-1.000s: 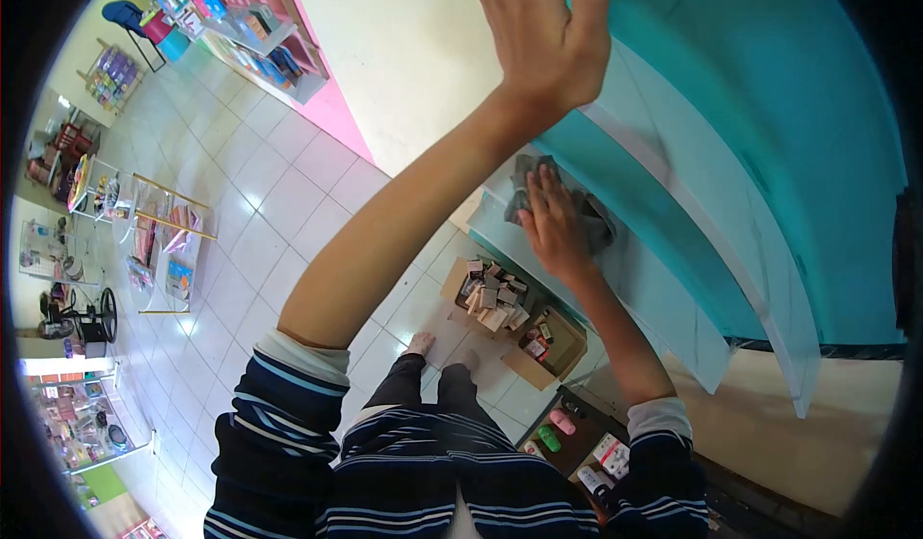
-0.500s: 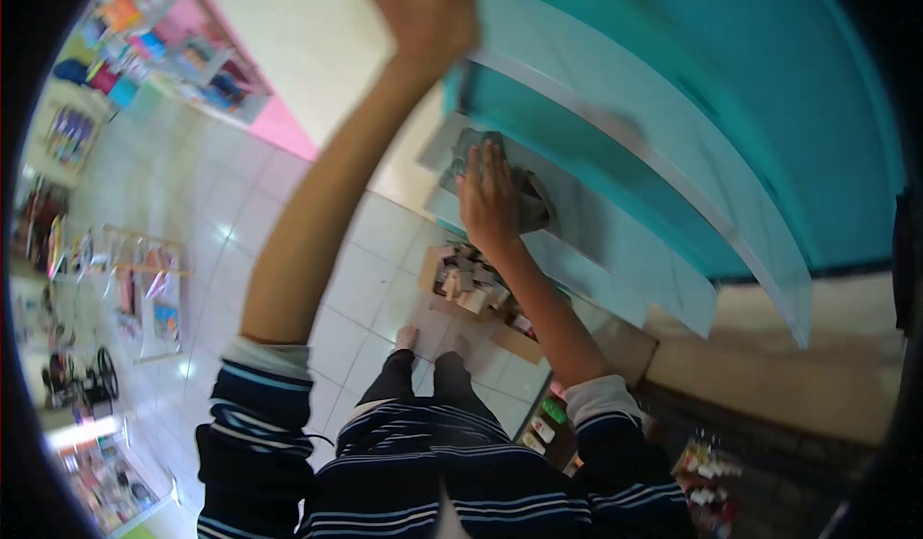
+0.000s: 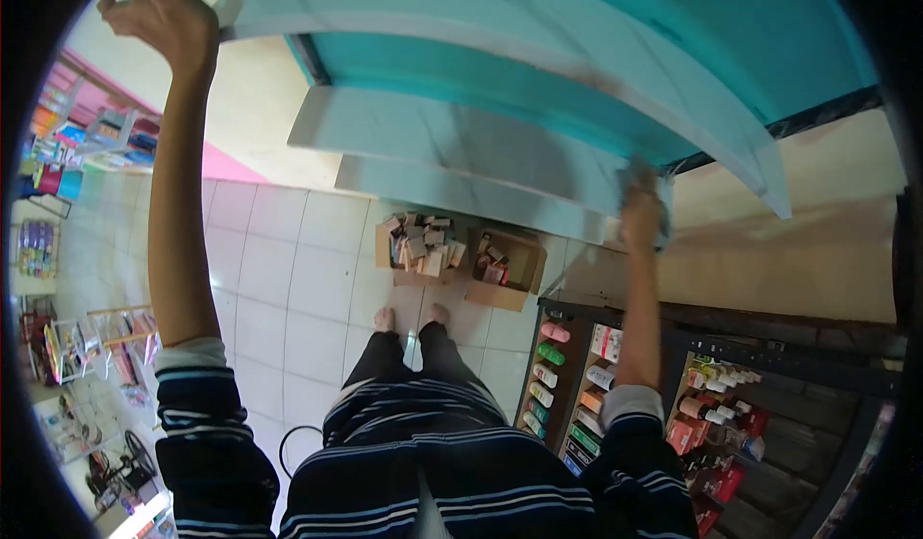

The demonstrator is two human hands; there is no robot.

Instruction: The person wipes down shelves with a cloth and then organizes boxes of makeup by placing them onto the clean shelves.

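Note:
My right hand [image 3: 639,214], blurred by motion, is at the right end of the middle white shelf [image 3: 423,124]. A grey cloth [image 3: 662,229] shows at its edge, under the hand; the fingers are smeared. My left hand [image 3: 165,18] is raised at the upper left, beside the left end of the top shelf [image 3: 385,5]. Its fingers are apart and it holds nothing. Faint dark streaks mark the white shelf boards, which are fixed to a teal back panel [image 3: 461,63].
On the tiled floor below stand a cardboard box [image 3: 385,249] heaped with small boxes and another open box [image 3: 529,265] with a few items. A dark rack [image 3: 567,347] of bottles stands at the right. Stocked shelves [image 3: 106,135] and a wire display stand [image 3: 120,332] are at the left.
My right hand has swept the cloth from the left part of the shelving to its right end. My left hand has shifted left, and the view has turned.

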